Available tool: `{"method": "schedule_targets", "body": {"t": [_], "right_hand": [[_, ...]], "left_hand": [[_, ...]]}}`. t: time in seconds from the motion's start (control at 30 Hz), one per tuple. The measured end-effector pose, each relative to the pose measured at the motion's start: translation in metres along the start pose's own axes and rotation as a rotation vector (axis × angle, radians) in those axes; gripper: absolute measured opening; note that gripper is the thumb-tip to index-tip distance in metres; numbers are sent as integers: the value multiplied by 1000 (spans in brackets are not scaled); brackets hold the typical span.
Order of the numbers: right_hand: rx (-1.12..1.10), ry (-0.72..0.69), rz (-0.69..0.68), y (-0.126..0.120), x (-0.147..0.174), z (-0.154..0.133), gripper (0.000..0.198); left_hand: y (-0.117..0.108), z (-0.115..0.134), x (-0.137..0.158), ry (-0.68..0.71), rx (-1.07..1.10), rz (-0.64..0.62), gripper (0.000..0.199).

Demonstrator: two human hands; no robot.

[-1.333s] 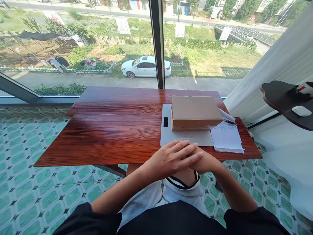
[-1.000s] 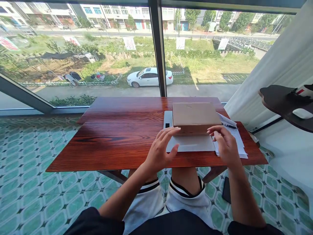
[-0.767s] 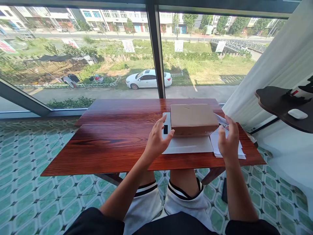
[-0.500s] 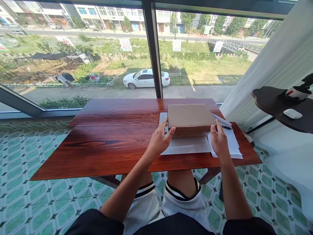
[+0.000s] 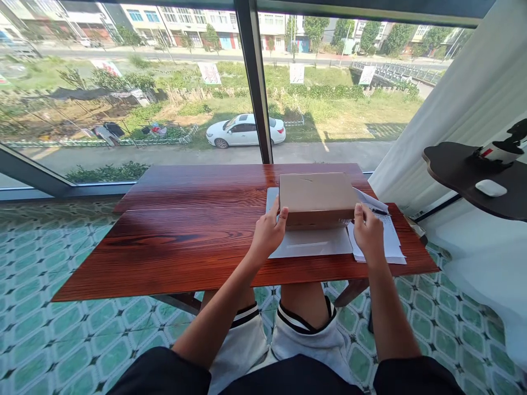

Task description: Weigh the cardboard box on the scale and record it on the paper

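A closed brown cardboard box (image 5: 316,196) lies on a grey flat laptop-like slab (image 5: 313,242) on the red wooden table (image 5: 185,236). My left hand (image 5: 267,233) grips the box's near left corner, thumb on its top edge. On the near right corner, my right hand (image 5: 368,235) holds the box from the other side. A stack of printed white papers (image 5: 387,241) lies just right of the box, with a pen (image 5: 379,211) on it.
A large window with a dark post (image 5: 257,82) stands behind the table. White curtain (image 5: 453,104) hangs at the right. A dark side shelf (image 5: 473,175) at the right carries a white mouse (image 5: 489,188) and a cup. The floor is green patterned tile.
My hands were clasped at the table's near edge. They parted, reached forward and closed on the two near corners of the box. The box has not moved.
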State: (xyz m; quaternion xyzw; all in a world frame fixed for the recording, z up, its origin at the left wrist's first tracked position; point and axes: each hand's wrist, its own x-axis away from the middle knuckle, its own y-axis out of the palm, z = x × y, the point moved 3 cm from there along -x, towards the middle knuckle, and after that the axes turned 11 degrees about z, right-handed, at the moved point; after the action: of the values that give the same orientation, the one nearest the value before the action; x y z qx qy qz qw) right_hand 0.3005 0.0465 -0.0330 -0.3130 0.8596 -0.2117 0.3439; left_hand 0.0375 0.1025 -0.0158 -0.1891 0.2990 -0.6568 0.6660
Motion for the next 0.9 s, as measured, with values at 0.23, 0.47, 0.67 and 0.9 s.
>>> {"method": "schedule_targets", "body": {"t": [0.23, 0.47, 0.67, 0.9], "right_hand": [[-18, -4, 11, -3, -3, -5, 73], [-68, 51, 51, -2, 5, -13, 72], [-110, -1, 31, -2, 13, -36, 62], [-204, -13, -8, 9, 20, -59, 59]], "left_hand": [[-3, 9, 0, -49, 36, -2, 64], [-18, 13, 4, -30, 9, 47, 65], [-40, 7, 10, -31, 21, 106, 65], [-63, -12, 15, -41, 75, 173, 64]]}}
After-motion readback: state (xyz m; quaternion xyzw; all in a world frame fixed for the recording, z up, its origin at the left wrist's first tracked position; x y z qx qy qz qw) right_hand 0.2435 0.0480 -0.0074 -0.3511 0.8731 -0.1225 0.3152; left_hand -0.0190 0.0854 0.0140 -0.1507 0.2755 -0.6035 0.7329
